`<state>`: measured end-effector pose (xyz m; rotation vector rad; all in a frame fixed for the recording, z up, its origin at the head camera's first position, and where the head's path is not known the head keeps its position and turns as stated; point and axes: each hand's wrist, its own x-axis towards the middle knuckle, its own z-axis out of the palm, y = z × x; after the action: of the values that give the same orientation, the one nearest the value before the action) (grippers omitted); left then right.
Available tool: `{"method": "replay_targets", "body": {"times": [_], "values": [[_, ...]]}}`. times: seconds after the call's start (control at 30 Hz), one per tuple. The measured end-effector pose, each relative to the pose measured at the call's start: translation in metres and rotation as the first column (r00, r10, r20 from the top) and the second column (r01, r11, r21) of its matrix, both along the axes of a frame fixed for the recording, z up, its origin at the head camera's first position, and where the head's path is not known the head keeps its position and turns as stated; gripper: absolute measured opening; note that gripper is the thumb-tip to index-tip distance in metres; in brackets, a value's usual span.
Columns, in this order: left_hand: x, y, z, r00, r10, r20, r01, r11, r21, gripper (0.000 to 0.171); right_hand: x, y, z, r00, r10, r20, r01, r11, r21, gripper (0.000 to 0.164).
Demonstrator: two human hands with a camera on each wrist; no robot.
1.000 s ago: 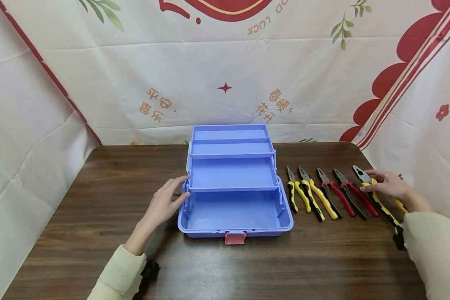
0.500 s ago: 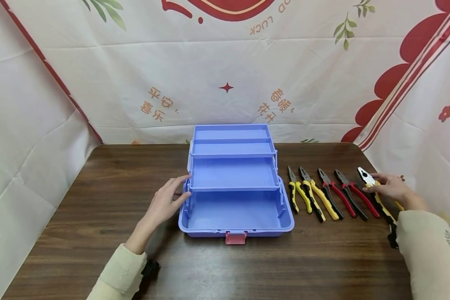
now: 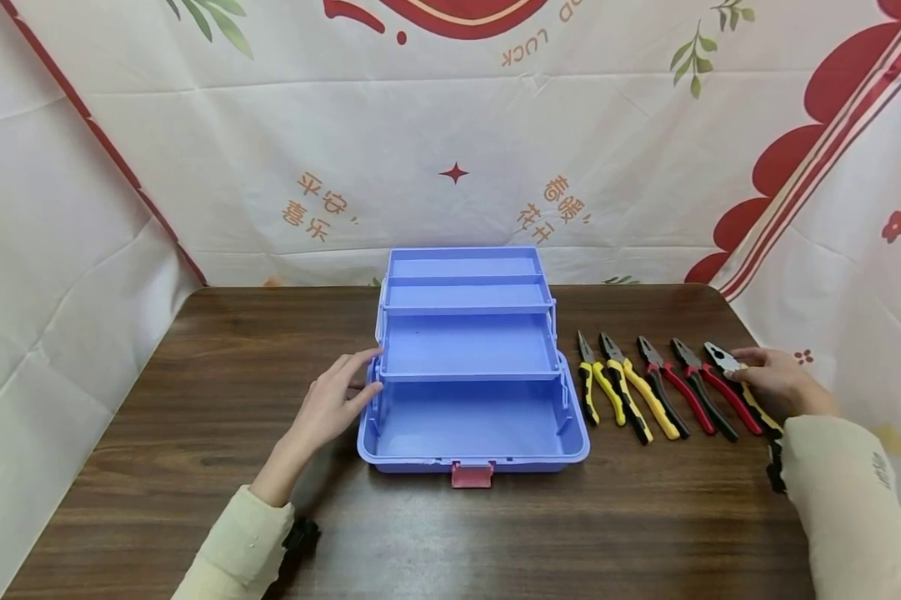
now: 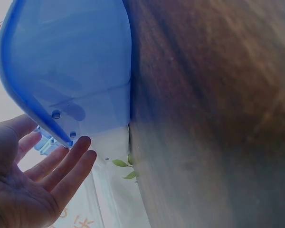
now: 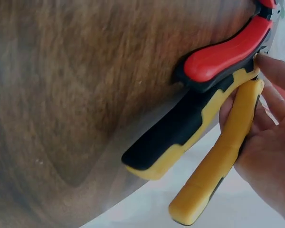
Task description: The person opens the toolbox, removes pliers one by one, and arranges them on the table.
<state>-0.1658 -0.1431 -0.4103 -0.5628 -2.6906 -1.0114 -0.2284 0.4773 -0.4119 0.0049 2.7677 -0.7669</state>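
A blue toolbox (image 3: 473, 421) stands unfolded on the table, its tiered trays bare. My left hand (image 3: 335, 398) rests against the box's left rim, fingers fairly straight and thumb over the edge; the left wrist view shows the fingertips (image 4: 85, 142) at the rim's corner. At the far right, my right hand (image 3: 783, 379) pinches combination pliers (image 5: 228, 128) with yellow-and-black handles near their pivot. Their silvery head (image 3: 720, 357) points away to the left, and the handles are spread. Beside them lie red-and-black pliers (image 3: 708, 383), whose handle overlaps the held pair in the right wrist view.
Between box and right hand lie long-nose pliers (image 3: 596, 383), yellow-and-black pliers (image 3: 630, 387) and another red-and-black pair (image 3: 668, 383) in a row. A pink latch (image 3: 471, 476) projects from the box front. White printed cloth (image 3: 450, 125) hangs behind the brown table (image 3: 420, 542).
My right hand has shifted slightly left with the combination pliers, bringing their head nearer the red-and-black pair. My left hand stays at the toolbox rim.
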Motion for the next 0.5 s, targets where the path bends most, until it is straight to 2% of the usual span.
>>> {"method": "replay_targets", "body": {"times": [0.1,0.2,0.5], "values": [[0.0,0.0001,0.0002,1.0,-0.001,-0.003,0.001,1.0,0.001,0.043,-0.0015,-0.0011,0.0013,1.0,0.012,-0.006,-0.011,0.999,0.042,0.055],[0.0001,0.0001,0.0007,1.0,-0.003,-0.004,0.003,1.0,0.001,0.043,-0.0023,-0.0011,0.0,1.0,-0.004,-0.029,0.005,0.999,0.044,0.055],[0.0009,0.0005,0.0004,1.0,-0.004,-0.004,0.004,1.0,0.0,0.043,0.0015,-0.009,-0.0066,0.982,-0.061,-0.179,0.063,0.998,0.009,0.05]]}}
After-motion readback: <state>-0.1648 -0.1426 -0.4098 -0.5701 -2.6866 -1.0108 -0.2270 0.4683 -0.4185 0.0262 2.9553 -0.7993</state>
